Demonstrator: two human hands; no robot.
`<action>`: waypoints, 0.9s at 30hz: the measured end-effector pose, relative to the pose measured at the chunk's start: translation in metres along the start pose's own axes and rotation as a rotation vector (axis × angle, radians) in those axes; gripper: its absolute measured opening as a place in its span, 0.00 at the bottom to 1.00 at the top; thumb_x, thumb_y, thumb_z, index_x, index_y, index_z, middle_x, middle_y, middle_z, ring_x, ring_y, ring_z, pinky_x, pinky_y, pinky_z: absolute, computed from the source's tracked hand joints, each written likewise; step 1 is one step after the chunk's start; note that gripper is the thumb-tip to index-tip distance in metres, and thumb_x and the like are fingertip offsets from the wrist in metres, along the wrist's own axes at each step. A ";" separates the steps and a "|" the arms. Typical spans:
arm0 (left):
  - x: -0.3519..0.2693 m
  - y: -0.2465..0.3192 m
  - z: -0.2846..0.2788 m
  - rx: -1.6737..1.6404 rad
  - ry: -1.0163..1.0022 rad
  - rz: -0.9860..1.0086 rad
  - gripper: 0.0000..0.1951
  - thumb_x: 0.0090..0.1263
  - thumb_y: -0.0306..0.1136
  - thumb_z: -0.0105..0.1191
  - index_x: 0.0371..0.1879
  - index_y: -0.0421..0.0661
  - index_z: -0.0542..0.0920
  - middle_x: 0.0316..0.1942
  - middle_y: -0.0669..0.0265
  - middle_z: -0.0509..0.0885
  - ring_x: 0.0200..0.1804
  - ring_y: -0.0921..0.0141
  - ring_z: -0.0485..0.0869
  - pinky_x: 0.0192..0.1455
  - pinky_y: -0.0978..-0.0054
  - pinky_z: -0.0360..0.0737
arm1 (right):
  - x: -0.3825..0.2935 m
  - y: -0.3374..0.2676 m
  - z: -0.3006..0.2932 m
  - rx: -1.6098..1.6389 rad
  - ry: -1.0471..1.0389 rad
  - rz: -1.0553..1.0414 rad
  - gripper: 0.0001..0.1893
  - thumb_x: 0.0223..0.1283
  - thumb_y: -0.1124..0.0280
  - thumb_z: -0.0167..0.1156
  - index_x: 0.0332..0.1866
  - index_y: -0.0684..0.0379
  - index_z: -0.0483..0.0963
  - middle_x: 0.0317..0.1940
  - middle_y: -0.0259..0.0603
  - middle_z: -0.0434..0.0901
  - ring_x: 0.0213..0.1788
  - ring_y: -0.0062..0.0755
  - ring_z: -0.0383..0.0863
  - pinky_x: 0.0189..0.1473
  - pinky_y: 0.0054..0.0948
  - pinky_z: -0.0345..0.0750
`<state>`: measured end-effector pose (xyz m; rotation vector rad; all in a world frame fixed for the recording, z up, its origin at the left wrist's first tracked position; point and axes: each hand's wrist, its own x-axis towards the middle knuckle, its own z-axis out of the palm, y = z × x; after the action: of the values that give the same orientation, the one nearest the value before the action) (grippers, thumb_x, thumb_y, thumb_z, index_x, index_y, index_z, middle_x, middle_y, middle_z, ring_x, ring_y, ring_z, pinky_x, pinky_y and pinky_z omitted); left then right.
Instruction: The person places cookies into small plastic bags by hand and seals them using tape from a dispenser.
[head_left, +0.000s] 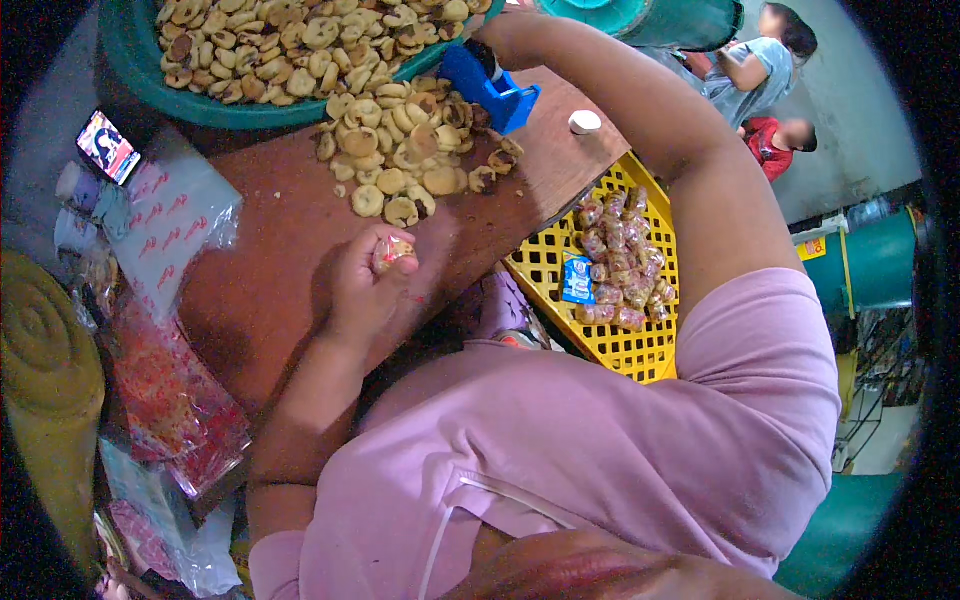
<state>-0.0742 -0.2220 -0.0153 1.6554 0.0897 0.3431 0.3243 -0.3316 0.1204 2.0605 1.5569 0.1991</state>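
My left hand (358, 289) holds a small clear plastic packet (393, 253) with red print and round cookies inside, just above the brown tabletop (270, 247). Beyond it lies a loose pile of cookies (405, 142), pale with browned patches. At the far side, my right hand (496, 37) reaches to a blue tape dispenser (491, 90); its fingers are largely hidden, so its grip cannot be made out. A big green basin (225, 112) full of cookies stands behind the pile. Packed cookie packets (622, 255) lie in a yellow plastic crate (555, 262) to the right.
A lit phone (109, 147) leans at the left, near clear printed plastic bags (161, 225) and a red-patterned plastic sheet (169, 375). One white cap-like object (585, 121) sits right of the dispenser. A blue sachet (577, 279) is in the crate. Two people (757, 75) are at upper right.
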 end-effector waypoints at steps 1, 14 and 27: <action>0.000 0.000 0.001 -0.039 0.010 0.025 0.31 0.65 0.65 0.61 0.46 0.45 0.79 0.35 0.70 0.82 0.40 0.74 0.81 0.45 0.76 0.78 | -0.001 -0.001 -0.002 -0.002 -0.004 0.007 0.22 0.52 0.68 0.62 0.56 0.56 0.77 0.58 0.48 0.77 0.61 0.46 0.76 0.62 0.45 0.74; 0.002 -0.006 0.003 -0.091 -0.013 0.019 0.28 0.67 0.61 0.63 0.47 0.45 0.79 0.37 0.70 0.82 0.40 0.75 0.81 0.46 0.75 0.78 | -0.010 0.000 -0.005 -0.025 -0.001 0.140 0.29 0.51 0.68 0.59 0.64 0.53 0.75 0.73 0.46 0.68 0.75 0.47 0.64 0.75 0.54 0.61; 0.001 0.001 -0.003 0.121 -0.020 0.005 0.29 0.67 0.62 0.61 0.47 0.45 0.79 0.36 0.68 0.83 0.40 0.74 0.81 0.44 0.75 0.78 | -0.016 -0.012 -0.017 -0.078 0.074 0.147 0.28 0.55 0.68 0.59 0.65 0.52 0.72 0.66 0.40 0.74 0.69 0.47 0.70 0.68 0.60 0.68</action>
<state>-0.0745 -0.2189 -0.0137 1.7788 0.0926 0.3298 0.3012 -0.3386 0.1320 2.1281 1.4173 0.3880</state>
